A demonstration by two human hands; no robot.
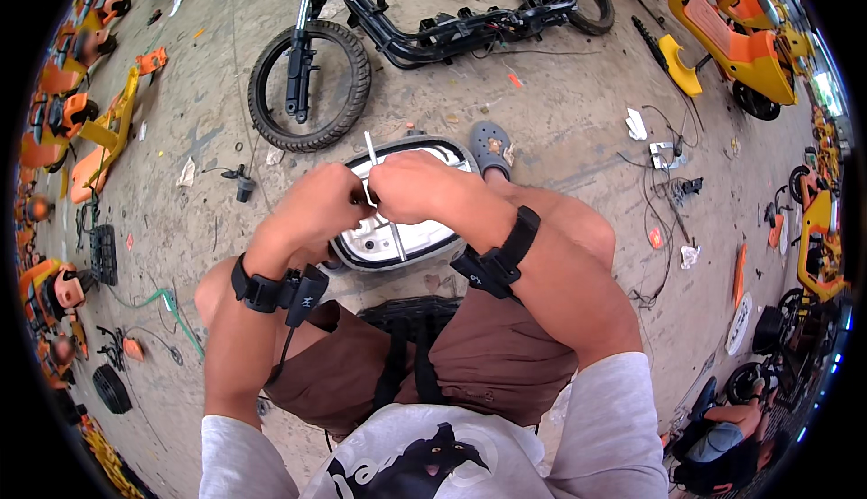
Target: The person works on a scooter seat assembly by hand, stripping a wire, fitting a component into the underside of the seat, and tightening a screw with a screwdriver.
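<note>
Between my feet lies an oval white plastic shell with a grey padded rim, which looks like the underside of a scooter seat; ribs and a few small holes show in it. My left hand and my right hand meet above its far left part, both closed. A thin white strip sticks up between them, and a bent lower bit of it shows by the fingertips. My right fingers pinch this strip. The left fingertips are mostly turned away, so what they grip is hidden. My hands cover the middle of the shell.
A black scooter frame with a knobbly front wheel stands ahead. A grey clog is beside the shell. Yellow-orange scooters line both sides. Loose cables and scraps litter the concrete floor. Another person is at lower right.
</note>
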